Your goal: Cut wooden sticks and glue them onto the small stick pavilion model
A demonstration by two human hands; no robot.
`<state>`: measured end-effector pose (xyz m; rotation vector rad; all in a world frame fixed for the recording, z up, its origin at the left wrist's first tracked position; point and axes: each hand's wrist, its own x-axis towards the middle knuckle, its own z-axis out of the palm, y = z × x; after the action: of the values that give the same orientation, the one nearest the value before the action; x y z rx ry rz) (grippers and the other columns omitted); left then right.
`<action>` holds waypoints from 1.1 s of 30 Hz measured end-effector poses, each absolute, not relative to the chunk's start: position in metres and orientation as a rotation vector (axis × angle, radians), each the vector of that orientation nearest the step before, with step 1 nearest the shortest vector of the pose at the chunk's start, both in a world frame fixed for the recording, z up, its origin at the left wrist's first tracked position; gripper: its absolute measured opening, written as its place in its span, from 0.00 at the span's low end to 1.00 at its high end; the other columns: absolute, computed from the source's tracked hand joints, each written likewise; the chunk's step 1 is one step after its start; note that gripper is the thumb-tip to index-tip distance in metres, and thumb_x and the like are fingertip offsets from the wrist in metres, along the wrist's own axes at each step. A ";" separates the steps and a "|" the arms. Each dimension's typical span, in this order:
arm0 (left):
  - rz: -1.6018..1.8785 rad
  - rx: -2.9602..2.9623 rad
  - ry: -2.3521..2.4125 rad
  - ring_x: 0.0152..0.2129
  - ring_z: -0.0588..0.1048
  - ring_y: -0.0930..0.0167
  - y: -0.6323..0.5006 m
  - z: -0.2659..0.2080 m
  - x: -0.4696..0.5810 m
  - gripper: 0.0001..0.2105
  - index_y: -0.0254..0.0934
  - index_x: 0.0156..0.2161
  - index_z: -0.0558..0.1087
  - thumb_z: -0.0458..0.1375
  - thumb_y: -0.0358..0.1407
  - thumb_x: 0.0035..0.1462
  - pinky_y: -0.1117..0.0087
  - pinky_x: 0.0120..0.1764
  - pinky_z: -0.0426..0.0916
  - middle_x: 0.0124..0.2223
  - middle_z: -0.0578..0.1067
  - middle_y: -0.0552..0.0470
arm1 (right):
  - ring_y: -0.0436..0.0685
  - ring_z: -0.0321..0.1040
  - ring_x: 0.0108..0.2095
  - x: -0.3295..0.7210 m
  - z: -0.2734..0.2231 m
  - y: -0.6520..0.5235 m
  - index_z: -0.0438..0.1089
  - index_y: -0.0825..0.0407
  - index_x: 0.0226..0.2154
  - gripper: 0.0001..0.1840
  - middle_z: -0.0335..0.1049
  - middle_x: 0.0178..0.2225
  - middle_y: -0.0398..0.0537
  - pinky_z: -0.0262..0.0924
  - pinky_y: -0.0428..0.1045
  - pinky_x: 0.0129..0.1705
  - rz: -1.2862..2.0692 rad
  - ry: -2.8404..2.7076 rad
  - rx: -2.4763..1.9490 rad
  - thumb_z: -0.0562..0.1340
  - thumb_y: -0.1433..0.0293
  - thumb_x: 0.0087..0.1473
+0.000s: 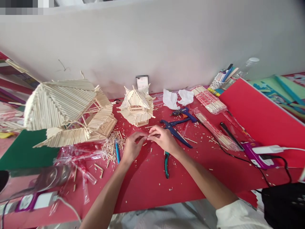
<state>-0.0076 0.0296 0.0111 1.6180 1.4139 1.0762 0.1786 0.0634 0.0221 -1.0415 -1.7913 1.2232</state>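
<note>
Well, left hand [133,148]: I pinched fingertips together.
Right hand [164,139]: likewise; anything between, I couldn't tell.
Small pavilion [138,103]: stood near the tabletop [145,190] far edge.

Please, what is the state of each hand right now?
Left hand: closed in a pinch; whether it holds anything cannot be told.
Right hand: closed in a pinch; anything held is too small to tell.

In front of me a plain, greyish-white wall [152,41] runs across the whole view, its top edge showing at upper left with blurred shapes above it. I face it across a red-topped table [147,194] whose far side meets the wall; soft light leaves faint shadows low on it.
</note>
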 end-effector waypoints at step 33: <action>0.692 2.502 1.235 0.40 0.76 0.65 0.063 -0.004 -0.009 0.09 0.39 0.44 0.77 0.55 0.31 0.64 0.64 0.47 0.69 0.42 0.78 0.45 | 0.57 0.74 0.39 0.218 0.017 0.082 0.79 0.51 0.40 0.08 0.79 0.39 0.50 0.62 0.49 0.45 0.525 -2.224 -1.184 0.63 0.74 0.61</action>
<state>-0.0086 0.0630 -0.0039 2.5018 1.2351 0.6916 0.2183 0.0815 0.0171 -1.1839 -2.2242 0.5254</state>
